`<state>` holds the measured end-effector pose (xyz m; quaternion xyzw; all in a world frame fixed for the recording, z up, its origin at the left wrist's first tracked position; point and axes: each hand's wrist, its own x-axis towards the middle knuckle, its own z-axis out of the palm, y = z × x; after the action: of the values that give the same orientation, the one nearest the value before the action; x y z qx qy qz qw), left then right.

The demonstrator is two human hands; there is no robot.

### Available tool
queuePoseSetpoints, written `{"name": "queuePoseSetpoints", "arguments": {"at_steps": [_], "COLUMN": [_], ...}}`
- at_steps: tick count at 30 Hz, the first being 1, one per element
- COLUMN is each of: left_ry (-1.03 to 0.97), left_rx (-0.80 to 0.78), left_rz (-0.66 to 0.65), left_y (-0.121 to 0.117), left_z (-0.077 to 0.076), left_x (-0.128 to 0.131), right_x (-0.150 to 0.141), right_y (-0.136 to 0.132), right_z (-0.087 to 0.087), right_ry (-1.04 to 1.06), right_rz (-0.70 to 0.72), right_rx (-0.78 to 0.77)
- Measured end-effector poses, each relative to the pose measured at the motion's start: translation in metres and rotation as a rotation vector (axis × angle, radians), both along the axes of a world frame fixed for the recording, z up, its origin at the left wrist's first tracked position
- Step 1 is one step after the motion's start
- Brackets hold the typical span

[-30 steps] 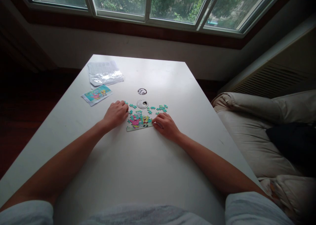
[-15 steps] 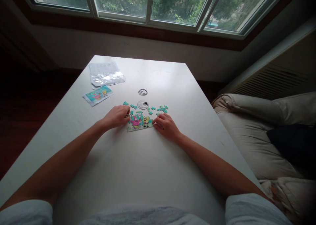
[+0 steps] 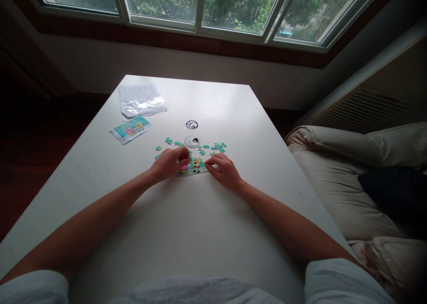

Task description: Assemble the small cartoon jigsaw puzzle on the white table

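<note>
A partly assembled jigsaw puzzle with cartoon figures lies on the white table. My left hand hovers over its left part, hiding much of it. Its fingers are closed in a pinch, and whatever is between them is hidden. At the puzzle's right edge, my right hand has thumb and forefinger pinched together on the border. Loose green puzzle pieces are scattered just beyond my right hand. More loose pieces lie beyond my left hand.
A picture card of the same cartoon lies at the left, near a clear plastic bag. Two round fittings, a nearer ring and a farther one, are set in the tabletop. A pale sofa stands at the right.
My left hand has moved right, from the puzzle's left edge to over its left part, uncovering loose pieces at the left. My right hand stays at the right edge.
</note>
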<state>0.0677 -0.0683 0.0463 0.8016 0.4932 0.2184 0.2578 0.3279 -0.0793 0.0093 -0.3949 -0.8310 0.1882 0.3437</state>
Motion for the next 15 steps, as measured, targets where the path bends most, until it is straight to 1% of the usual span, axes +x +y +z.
{"name": "queuePoseSetpoints", "arguments": {"at_steps": [5, 10, 15], "left_ry": [-0.06, -0.144, -0.141], "left_rx": [0.005, -0.042, -0.015], "left_rz": [-0.049, -0.037, -0.039], "left_y": [-0.009, -0.013, -0.017], "left_z": [-0.004, -0.008, -0.01], "left_x": [0.013, 0.022, 0.029], "right_x": [-0.005, -0.01, -0.014], "right_y": [-0.001, -0.002, -0.005], "right_z": [0.004, 0.004, 0.004], "right_ry": [0.12, 0.22, 0.24], "right_rz": [-0.022, -0.031, 0.0], "right_rx": [-0.109, -0.191, -0.239]}}
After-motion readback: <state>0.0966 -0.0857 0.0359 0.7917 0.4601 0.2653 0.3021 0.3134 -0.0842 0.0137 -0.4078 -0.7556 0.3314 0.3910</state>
